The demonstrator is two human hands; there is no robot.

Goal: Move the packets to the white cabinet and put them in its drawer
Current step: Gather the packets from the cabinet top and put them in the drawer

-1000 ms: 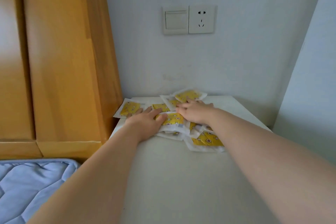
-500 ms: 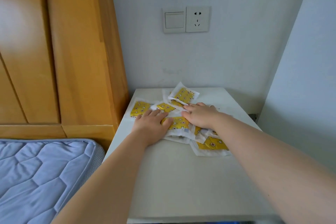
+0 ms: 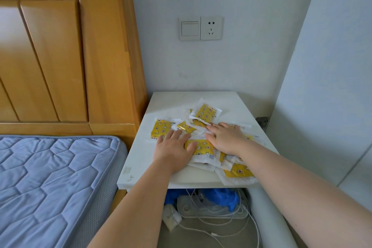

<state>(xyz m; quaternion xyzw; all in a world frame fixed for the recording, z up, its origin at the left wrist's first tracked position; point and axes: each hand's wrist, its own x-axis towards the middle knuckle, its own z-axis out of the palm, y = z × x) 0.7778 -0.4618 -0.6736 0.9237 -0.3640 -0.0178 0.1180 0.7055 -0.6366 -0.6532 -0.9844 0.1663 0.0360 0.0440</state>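
Yellow-and-white flat packets (image 3: 203, 146), printed with small star-like figures and edged in white sealing, lie in a loose, overlapping heap on a white rectangular counter (image 3: 141, 157).

A person's left hand (image 3: 173, 151) lies palm down on the heap's left side. Its fingers are straight and slightly spread, and the thumb rests across a yellow packet between the two hands. The right hand (image 3: 225, 139) lies flat just beside it, fingers extended and close together, angled toward the left hand's fingertips and covering several packets. Neither hand grips anything; both press flat. Two bare forearms reach in over the counter's near edge.

One tilted packet (image 3: 205, 112) sits just beyond the right hand's fingertips. Another yellow packet (image 3: 161, 130) lies just beyond the left hand's fingers. A third packet (image 3: 238, 172) lies behind the right wrist, at the counter's near edge.

An orange wooden headboard (image 3: 100, 46) stands to the left of the left hand, with a blue quilted mattress (image 3: 50, 177) beside the left forearm. On the pale wall above both hands is a white switch-and-socket plate (image 3: 200, 28). Below the forearms, under the counter, lie a white power strip (image 3: 211, 210) with white cables and some crumpled blue plastic (image 3: 219, 195).
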